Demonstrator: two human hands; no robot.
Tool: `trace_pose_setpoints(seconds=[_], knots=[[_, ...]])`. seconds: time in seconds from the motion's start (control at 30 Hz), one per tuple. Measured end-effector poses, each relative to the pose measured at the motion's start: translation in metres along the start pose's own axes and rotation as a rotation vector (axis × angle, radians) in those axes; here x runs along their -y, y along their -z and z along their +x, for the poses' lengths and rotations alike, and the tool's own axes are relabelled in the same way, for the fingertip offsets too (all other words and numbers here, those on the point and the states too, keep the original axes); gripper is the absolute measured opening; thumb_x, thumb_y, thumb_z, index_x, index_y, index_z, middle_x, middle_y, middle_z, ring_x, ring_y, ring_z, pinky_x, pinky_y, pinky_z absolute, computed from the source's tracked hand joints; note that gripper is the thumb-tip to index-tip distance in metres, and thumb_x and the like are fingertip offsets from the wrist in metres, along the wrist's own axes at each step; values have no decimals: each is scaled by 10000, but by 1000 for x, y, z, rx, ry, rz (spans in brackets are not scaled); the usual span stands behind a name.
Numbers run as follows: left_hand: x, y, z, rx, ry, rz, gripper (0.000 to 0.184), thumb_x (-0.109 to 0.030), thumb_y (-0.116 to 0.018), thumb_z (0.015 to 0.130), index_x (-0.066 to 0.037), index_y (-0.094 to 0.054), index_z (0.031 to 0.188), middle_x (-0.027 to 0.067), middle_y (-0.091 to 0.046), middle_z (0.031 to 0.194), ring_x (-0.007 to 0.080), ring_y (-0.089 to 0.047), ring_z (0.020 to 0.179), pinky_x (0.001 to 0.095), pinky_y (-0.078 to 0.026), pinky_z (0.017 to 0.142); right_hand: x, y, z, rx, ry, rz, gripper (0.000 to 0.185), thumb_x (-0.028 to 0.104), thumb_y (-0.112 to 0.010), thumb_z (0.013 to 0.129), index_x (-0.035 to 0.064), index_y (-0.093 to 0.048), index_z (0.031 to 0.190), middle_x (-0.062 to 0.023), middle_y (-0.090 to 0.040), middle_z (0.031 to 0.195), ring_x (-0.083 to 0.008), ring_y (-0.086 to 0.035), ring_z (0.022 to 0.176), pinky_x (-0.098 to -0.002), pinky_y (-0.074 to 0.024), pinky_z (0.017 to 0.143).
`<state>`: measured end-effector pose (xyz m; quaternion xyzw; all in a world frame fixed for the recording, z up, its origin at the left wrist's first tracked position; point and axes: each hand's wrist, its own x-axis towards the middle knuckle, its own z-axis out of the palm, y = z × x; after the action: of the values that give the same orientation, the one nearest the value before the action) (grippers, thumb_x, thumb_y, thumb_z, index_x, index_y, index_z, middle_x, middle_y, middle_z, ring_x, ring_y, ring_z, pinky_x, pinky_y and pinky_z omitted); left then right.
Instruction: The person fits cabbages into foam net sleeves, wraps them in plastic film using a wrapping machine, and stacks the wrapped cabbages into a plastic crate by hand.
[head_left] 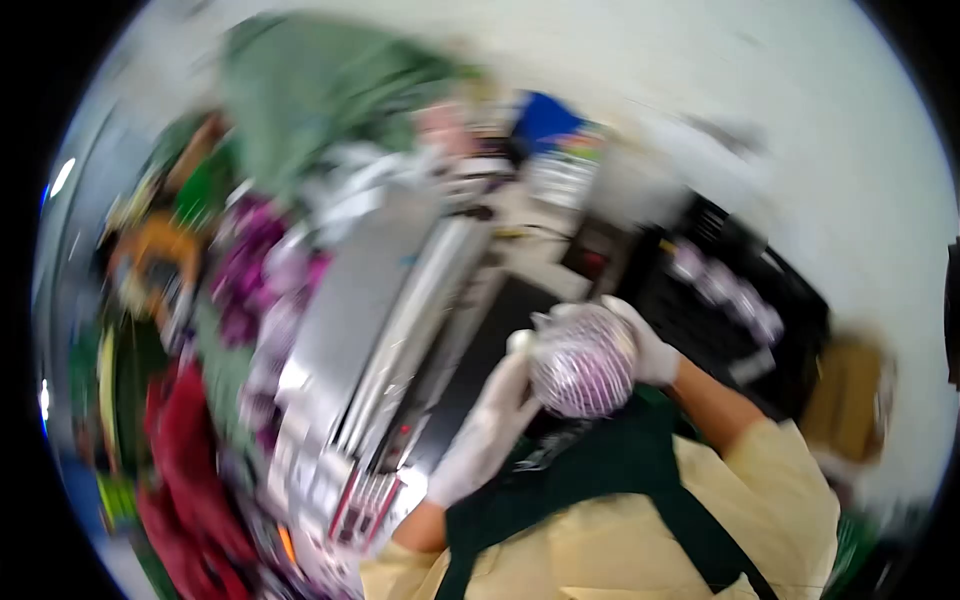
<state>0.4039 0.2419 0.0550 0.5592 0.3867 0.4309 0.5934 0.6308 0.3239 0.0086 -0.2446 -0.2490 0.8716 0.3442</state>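
Observation:
Between my two gloved hands is a round purple bundle (585, 362) with white net-like lines and a shiny clear covering; blur hides what exactly is inside. My left hand (508, 395), in a white glove, presses against its left side with the thumb up. My right hand (645, 345), also gloved, curls around its upper right side. The bundle is held close to the dark green apron (600, 450), above the near edge of a metal wrapping machine (385, 290) with a dark flat plate (490, 350).
A black crate (800, 290) at the right holds several purple-white bundles (725, 290). A cardboard box (850, 400) stands beyond it. Left of the machine lie purple wrapped items (275, 300) and red cloth or bags (190, 460). Green cloth (310, 90) covers something behind.

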Motion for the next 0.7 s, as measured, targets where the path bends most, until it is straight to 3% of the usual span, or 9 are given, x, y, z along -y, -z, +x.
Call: trace_pose_setpoints(seconds=[0.03, 0.1, 0.17, 0.23, 0.27, 0.33, 0.43, 0.63, 0.7], knots=[[-15, -20, 1, -41, 78, -530, 793, -502, -517, 930, -1, -231, 1473, 195, -380, 1464, 337, -413, 1327, 452, -304, 1106, -6, 31, -14, -27, 6, 302, 495, 375, -434, 982, 7, -497, 1306, -137, -561, 1293, -225, -548, 1170, -376, -394, 1056], [-15, -20, 19, 179, 240, -548, 834, -556, -547, 894, 5, -278, 1450, 178, -333, 1494, 328, -437, 1307, 465, -363, 1077, -19, 106, -26, -20, 172, 506, 490, 380, -430, 978, 22, -505, 1304, -124, -560, 1299, -230, -540, 1180, -380, -384, 1062], [11, -21, 33, 89, 255, -497, 797, -560, -534, 898, 3, -327, 1423, 161, -318, 1501, 303, -537, 1203, 459, -413, 1057, -18, 167, -45, -62, 339, 545, 493, 390, -412, 974, 34, -511, 1301, -124, -564, 1295, -236, -540, 1180, -386, -384, 1064], [31, -34, 48, -149, 311, -363, 739, -524, -545, 909, -12, -363, 1410, 159, -450, 1408, 274, -591, 1113, 415, -440, 1032, -1, 203, -78, -244, 487, 475, 507, 405, -386, 969, 38, -515, 1294, -138, -572, 1281, -244, -549, 1170, -391, -394, 1059], [42, -36, 52, -141, 327, -352, 739, -524, -545, 909, -12, -363, 1410, 159, -450, 1408, 274, -591, 1113, 415, -440, 1032, 24, 206, -101, -310, 422, 493, 527, 430, -382, 961, 36, -525, 1280, -145, -589, 1250, -251, -572, 1138, -400, -420, 1035], [60, -42, 59, -230, 451, -437, 683, -517, -491, 943, -73, -348, 1442, 135, -616, 1165, 233, -600, 1065, 375, -474, 975, 43, 233, -128, -418, 358, 556, 567, 477, -369, 944, 34, -546, 1250, -150, -619, 1193, -265, -608, 1082, -421, -468, 984], [65, -61, 74, -336, 610, -410, 547, -447, -470, 974, -92, -442, 1391, 93, -627, 1097, 203, -608, 1001, 345, -489, 936, 8, 320, -117, -545, 314, 598, 562, 499, -350, 935, 58, -594, 1184, -112, -645, 1131, -281, -629, 1014, -479, -500, 918], [56, -72, 64, -518, 607, -614, 510, -360, -515, 966, -25, -463, 1347, 114, -609, 1116, 198, -595, 1016, 343, -465, 945, -10, 374, -20, -600, 200, 664, 398, 289, -412, 892, 71, -631, 1144, -112, -646, 1128, -283, -612, 1013, -450, -508, 896], [48, -69, 46, -586, 535, -658, 516, -376, -509, 968, -32, -462, 1350, 110, -611, 1124, 197, -594, 1020, 341, -454, 966, -17, 394, 8, -483, 134, 622, 263, 198, -500, 867, 73, -658, 1036, -114, -673, 997, -276, -631, 967, -409, -521, 902]])
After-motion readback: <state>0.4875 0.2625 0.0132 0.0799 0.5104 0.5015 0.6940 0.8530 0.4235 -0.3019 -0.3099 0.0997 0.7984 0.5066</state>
